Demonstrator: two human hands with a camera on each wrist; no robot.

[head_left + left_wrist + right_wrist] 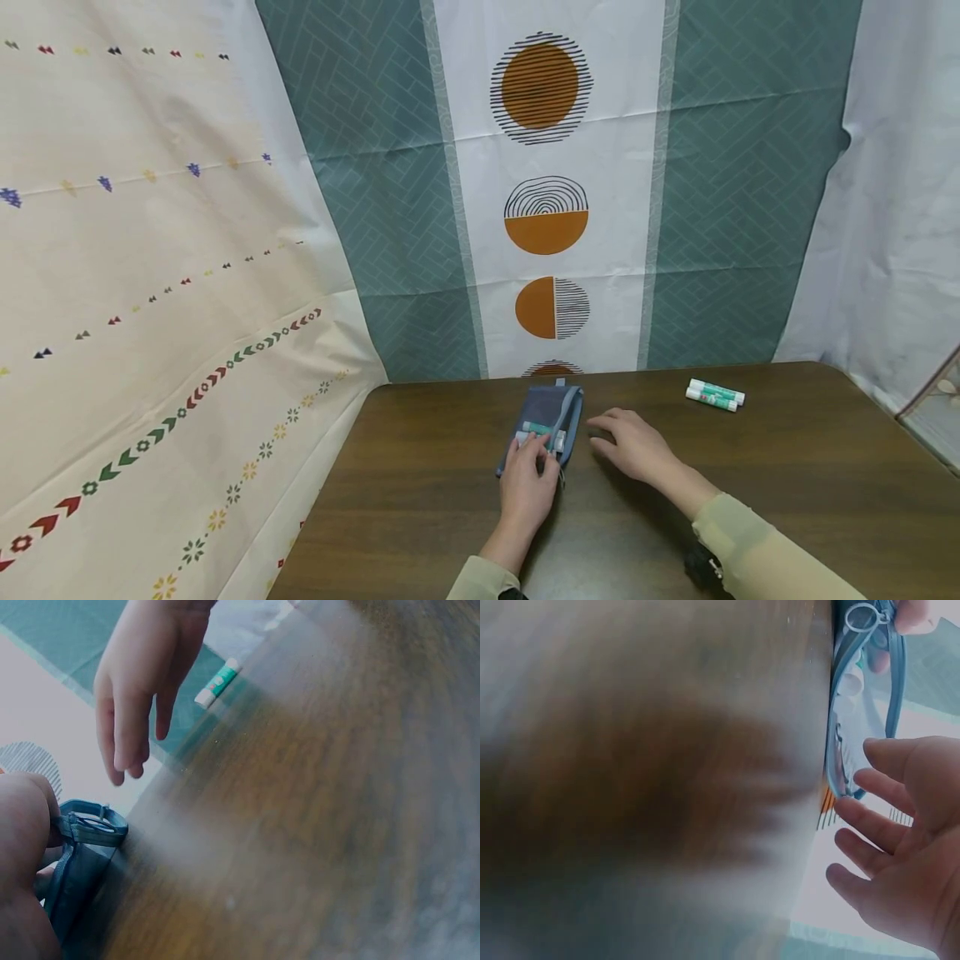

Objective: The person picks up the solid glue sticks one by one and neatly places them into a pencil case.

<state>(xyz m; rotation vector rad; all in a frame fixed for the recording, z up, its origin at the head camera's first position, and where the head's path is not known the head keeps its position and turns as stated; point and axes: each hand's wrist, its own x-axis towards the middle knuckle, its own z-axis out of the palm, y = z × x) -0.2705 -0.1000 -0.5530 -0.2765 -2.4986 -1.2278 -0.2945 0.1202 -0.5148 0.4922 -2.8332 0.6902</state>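
Note:
A blue zip pouch lies near the back edge of the table, its zipped mouth gaping toward the right. White-and-green glue sticks show at the pouch; one white end is visible inside the opening in the right wrist view. My left hand holds the pouch at its near end, thumb and finger by the zipper pull ring. Just right of the mouth, my right hand hovers with fingers spread and nothing in them. Two more glue sticks lie side by side at the back right.
The brown wooden table ends at a hanging green-and-white cloth behind the pouch. A cream patterned cloth drapes along the left side, and white fabric hangs on the right.

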